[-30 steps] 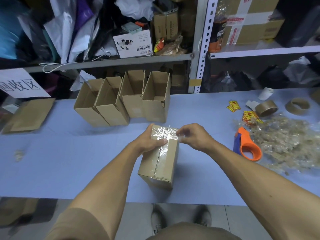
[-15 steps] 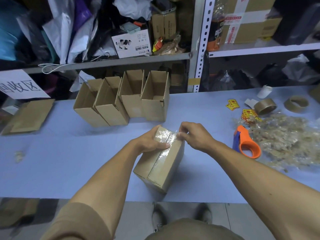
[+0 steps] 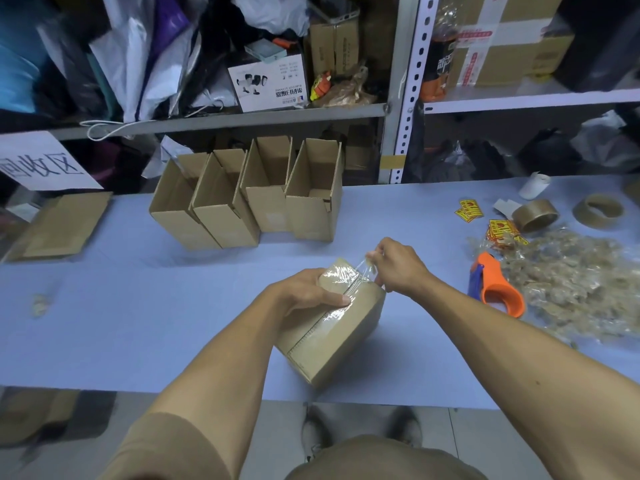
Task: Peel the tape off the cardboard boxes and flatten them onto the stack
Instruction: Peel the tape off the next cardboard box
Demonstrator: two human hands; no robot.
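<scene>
A small sealed cardboard box point(image 3: 341, 336) lies tilted on the blue table near its front edge, with clear tape point(image 3: 341, 277) over its far end and along its top seam. My left hand point(image 3: 304, 296) grips the box's far left end, thumb on the taped seam. At the far right corner my right hand point(image 3: 398, 265) pinches a lifted end of the tape, which stretches from the box up to my fingers. A stack of flattened cardboard point(image 3: 60, 226) lies at the far left of the table.
Several open-topped boxes point(image 3: 252, 206) stand in a row behind the sealed box. An orange and blue tape dispenser point(image 3: 495, 289), a heap of crumpled peeled tape point(image 3: 575, 282), two tape rolls point(image 3: 535, 214) and yellow stickers point(image 3: 469, 209) lie at the right. Cluttered shelves stand behind the table.
The box has turned, its far end swinging right. My right hand has risen from the box's end, pulling a strip of tape up off the corner. My left hand keeps its hold.
</scene>
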